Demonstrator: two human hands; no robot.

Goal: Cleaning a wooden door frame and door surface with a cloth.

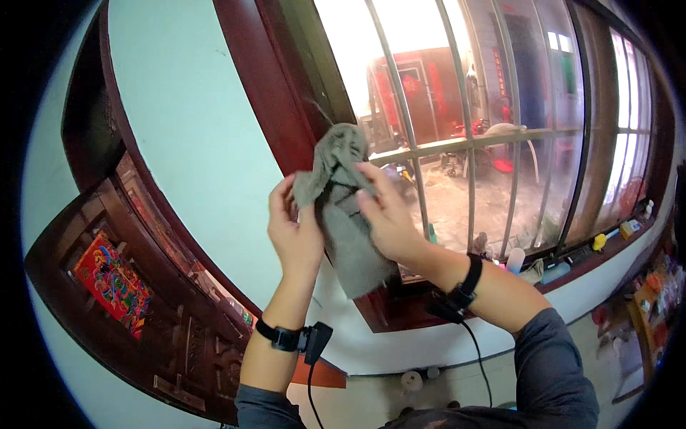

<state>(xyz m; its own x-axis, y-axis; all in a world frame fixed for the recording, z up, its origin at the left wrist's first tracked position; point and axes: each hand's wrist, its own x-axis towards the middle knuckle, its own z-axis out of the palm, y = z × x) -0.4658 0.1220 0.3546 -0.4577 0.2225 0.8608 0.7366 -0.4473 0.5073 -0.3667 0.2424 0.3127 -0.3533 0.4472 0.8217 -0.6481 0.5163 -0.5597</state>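
Your L hand & R hand each grip the longish crumpled grey fabric cloth, in front of the long dark-red wooden window frame; prob. rearranging it, next move likely needs steady 2-handed hold.

Dark carved door with a red poster, beside a pale green wall

A mint-green wall stands at the left beside a dark carved wooden door that bears a bright red poster. To the right, a window with metal bars sits in a dark reddish frame, strong light glaring at its upper part. Small bottles line its sill. Below run a whitish lower wall and pale floor.
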